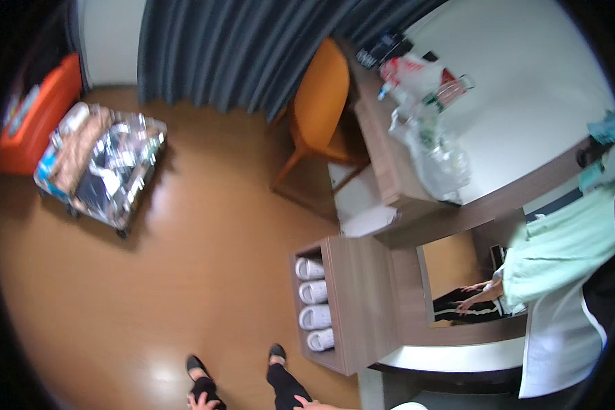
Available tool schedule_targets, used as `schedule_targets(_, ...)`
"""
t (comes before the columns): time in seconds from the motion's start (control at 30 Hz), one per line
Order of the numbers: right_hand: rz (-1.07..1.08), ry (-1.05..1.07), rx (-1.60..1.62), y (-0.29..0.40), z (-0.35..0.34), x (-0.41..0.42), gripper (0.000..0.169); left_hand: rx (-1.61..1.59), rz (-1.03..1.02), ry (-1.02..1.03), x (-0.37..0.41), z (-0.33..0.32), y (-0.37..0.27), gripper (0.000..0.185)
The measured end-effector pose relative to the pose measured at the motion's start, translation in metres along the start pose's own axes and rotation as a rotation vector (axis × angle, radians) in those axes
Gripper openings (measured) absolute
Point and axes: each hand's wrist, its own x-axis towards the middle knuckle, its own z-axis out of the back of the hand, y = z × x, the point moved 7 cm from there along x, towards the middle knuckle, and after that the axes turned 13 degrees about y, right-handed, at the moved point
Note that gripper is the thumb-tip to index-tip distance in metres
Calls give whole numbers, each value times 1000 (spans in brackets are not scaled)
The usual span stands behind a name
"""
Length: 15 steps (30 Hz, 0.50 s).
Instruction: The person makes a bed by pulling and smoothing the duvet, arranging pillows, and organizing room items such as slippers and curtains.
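At the bottom edge, my left hand (203, 403) lies on one leg of my black trousers, its fingers spread. My right hand (307, 404) touches the other trouser leg (285, 382) near the knee, fingers apart. Neither hand shows anything in its grasp, and both are partly cut off by the picture's edge. My feet, in dark shoes (197, 365), stand on the wood-look floor (225, 266). To the right of my feet is a low wooden cubby (361, 307) with several white slippers (315, 317) in a row.
A packed wheeled case (95, 164) stands beside an orange seat (64, 102). Along the wall, a desk (384, 164) carries plastic bags (435, 154); an orange chair (320, 97) stands against it. A mirror (451, 266) reflects arms. Towels (558, 246) hang right; dark curtains (220, 51) hang behind.
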Motion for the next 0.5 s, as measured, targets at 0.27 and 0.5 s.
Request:
schedule_targets(0.27,187,142,273,127,141,-53,62,-1188,858,310,-6,100,112,22)
schedule_targets(0.5,541,-1005,690,52,364,-83,30,-1620,1035,-64,-7,140,166,14)
